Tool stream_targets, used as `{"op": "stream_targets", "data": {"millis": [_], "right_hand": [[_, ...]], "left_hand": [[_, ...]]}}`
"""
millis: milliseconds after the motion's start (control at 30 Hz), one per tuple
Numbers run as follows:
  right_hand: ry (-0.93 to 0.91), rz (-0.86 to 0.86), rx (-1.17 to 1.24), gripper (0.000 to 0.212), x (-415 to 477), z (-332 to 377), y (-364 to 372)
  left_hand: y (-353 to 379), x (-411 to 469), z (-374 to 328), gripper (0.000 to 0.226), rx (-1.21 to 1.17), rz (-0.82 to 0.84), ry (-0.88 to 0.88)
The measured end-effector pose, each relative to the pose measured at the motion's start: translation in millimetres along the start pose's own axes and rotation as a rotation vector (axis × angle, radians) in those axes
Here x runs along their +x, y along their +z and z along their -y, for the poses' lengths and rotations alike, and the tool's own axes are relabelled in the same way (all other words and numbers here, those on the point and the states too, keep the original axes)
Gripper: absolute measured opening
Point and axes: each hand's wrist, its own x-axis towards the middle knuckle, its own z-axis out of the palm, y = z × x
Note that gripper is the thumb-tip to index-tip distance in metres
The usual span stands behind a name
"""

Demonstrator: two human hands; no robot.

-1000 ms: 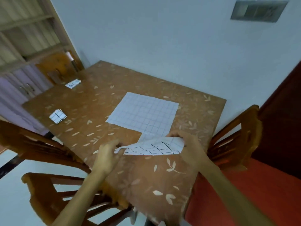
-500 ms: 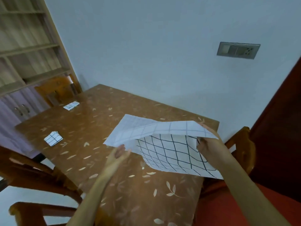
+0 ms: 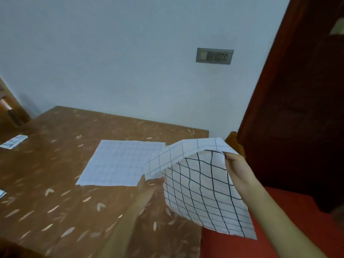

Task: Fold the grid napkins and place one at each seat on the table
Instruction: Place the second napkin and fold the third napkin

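A white napkin with a black grid (image 3: 202,189) hangs in the air over the table's right edge, folded over at its top. My left hand (image 3: 149,185) pinches its left corner and my right hand (image 3: 234,164) grips its upper right corner. A second unfolded grid napkin (image 3: 119,162) lies flat on the brown leaf-patterned table (image 3: 55,202). A small folded napkin (image 3: 13,142) sits at the table's far left. The corner of another folded napkin (image 3: 1,193) shows at the left frame edge.
A wooden chair back (image 3: 234,142) stands at the table's right side, partly behind the napkin. A dark red door (image 3: 297,108) fills the right. Red floor (image 3: 279,229) lies below it. A wall socket plate (image 3: 214,56) is on the pale wall.
Both hands lifted the top napkin off the flat one and carried it to the right, past the table edge. The camera tilted up and right.
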Motion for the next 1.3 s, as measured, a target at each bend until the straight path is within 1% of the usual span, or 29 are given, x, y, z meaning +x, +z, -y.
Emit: {"op": "stream_targets", "data": {"millis": [33, 67, 133, 167, 200, 233, 300, 333, 400, 433, 467, 533, 567, 633, 667, 700, 733, 800, 833, 900, 967, 1033, 1100, 1133, 1200, 1233, 1300], "right_hand": [[-0.002, 0.027, 0.013, 0.036, -6.3, 2.7, 1.8], [-0.001, 0.027, 0.022, 0.038, -10.5, 3.4, 0.3], [-0.009, 0.039, 0.015, 0.048, -15.1, 1.9, -3.1], [-0.007, 0.048, 0.025, 0.050, -18.5, 1.2, -0.9], [-0.012, 0.076, 0.010, 0.047, -20.9, -1.4, 2.2], [-0.011, 0.073, -0.038, 0.038, -21.1, -5.4, 4.6], [-0.044, 0.002, -0.179, 0.018, -22.8, -14.5, 13.0], [-0.080, -0.046, -0.256, 0.015, -22.6, -20.0, 16.2], [-0.173, -0.079, -0.361, 0.019, -26.4, -28.3, 27.2], [-0.203, -0.072, -0.385, 0.022, -30.0, -30.6, 34.7], [-0.221, -0.047, -0.398, 0.025, -35.1, -31.5, 43.4], [-0.225, 0.029, -0.430, 0.027, -42.6, -33.8, 57.6], [-0.207, 0.083, -0.445, 0.029, -44.9, -34.9, 62.9], [-0.154, 0.212, -0.435, 0.039, -50.0, -36.0, 70.9], [-0.126, 0.282, -0.399, 0.044, -51.2, -36.5, 73.0], [-0.095, 0.354, -0.338, 0.048, -51.5, -36.9, 73.6], [-0.056, 0.423, -0.260, 0.048, -51.6, -37.0, 73.5], [0.016, 0.473, -0.155, 0.045, -50.8, -35.3, 72.1], [0.024, 0.455, -0.155, 0.041, -48.9, -36.2, 69.2], [-0.035, 0.380, -0.229, 0.037, -44.3, -39.6, 60.3], [-0.138, 0.248, -0.365, 0.030, -39.2, -43.5, 49.7], [-0.209, 0.102, -0.542, 0.021, -30.3, -50.9, 35.6], [-0.161, 0.012, -0.670, 0.019, -21.4, -63.9, 20.6], [-0.098, 0.002, -0.707, 0.027, -17.7, -71.7, 14.6], [0.015, 0.012, -0.734, 0.048, -13.3, -87.1, 7.6], [0.050, 0.030, -0.742, 0.051, -11.7, -93.8, 6.5], [0.116, 0.109, -0.715, 0.048, -7.7, -104.9, 9.1]], "left_hand": [[4.5, -3.9, -8.1, 0.044, 0.029, 0.054, 0.026], [11.3, -3.4, -10.2, 0.042, 0.058, 0.093, 0.034], [29.2, -6.5, -24.5, 0.052, 0.103, 0.186, -0.016], [38.9, -10.6, -31.5, 0.043, 0.064, 0.208, 0.012], [46.4, -13.7, -36.1, 0.029, 0.004, 0.221, 0.008], [54.6, -23.3, -45.1, 0.029, -0.023, 0.233, -0.004], [66.0, -47.1, -61.0, 0.051, -0.016, 0.317, 0.006], [69.9, -55.8, -65.6, 0.053, -0.028, 0.345, 0.042], [74.0, -75.9, -77.7, 0.047, -0.118, 0.365, 0.074], [73.0, -81.3, -79.1, 0.056, -0.142, 0.361, 0.103], [70.1, -85.1, -79.7, 0.065, -0.173, 0.396, 0.140], [61.2, -95.1, -83.1, 0.069, -0.183, 0.495, 0.259], [54.8, -96.6, -85.0, 0.074, -0.183, 0.514, 0.322], [38.9, -95.5, -91.2, 0.086, -0.159, 0.493, 0.378], [29.9, -94.7, -94.7, 0.085, -0.143, 0.491, 0.409], [21.7, -94.6, -98.2, 0.078, -0.111, 0.495, 0.440], [13.7, -94.5, -100.5, 0.065, -0.076, 0.491, 0.450], [1.3, -91.5, -103.1, 0.040, -0.038, 0.449, 0.425], [-4.2, -88.1, -101.8, 0.034, -0.039, 0.427, 0.406], [-11.9, -83.8, -102.2, 0.029, -0.075, 0.377, 0.362], [-19.6, -78.9, -103.5, 0.027, -0.142, 0.315, 0.307], [-27.6, -77.9, -109.1, 0.025, -0.204, 0.291, 0.262], [-35.9, -78.7, -116.1, 0.025, -0.244, 0.286, 0.239], [-40.6, -80.8, -120.7, 0.025, -0.259, 0.277, 0.224], [-51.3, -83.6, -127.2, 0.029, -0.293, 0.261, 0.191], [-57.3, -85.7, -130.3, 0.030, -0.303, 0.257, 0.177], [-69.7, -92.2, -137.6, 0.028, -0.297, 0.264, 0.160]]}}
